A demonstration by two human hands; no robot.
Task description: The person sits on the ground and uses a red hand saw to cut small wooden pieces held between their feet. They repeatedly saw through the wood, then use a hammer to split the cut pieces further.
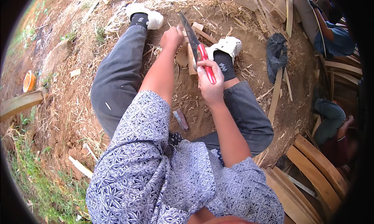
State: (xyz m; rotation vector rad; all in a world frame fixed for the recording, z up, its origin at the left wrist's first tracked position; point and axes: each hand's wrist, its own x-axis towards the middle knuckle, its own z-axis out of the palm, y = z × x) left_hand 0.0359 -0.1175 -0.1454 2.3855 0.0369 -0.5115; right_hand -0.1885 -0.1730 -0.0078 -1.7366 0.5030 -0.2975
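Right hand point(210, 85) around a red-handled knife point(196, 44), left hand point(172, 37) on a wood piece point(191, 60).

One red-handled knife point(199, 48), two white shoes point(146, 13) point(228, 46), one black bag point(276, 52), one orange bowl point(29, 81).

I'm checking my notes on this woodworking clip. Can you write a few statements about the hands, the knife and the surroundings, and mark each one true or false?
1. The right hand grips a red-handled knife. True.
2. The left hand rests on the piece of wood between the feet. True.
3. The knife blade points down into the soil. False: it points up and away from the person.
4. The person works at a table. False: they sit on bare dirt ground.
5. The black bag lies on the person's right. True.
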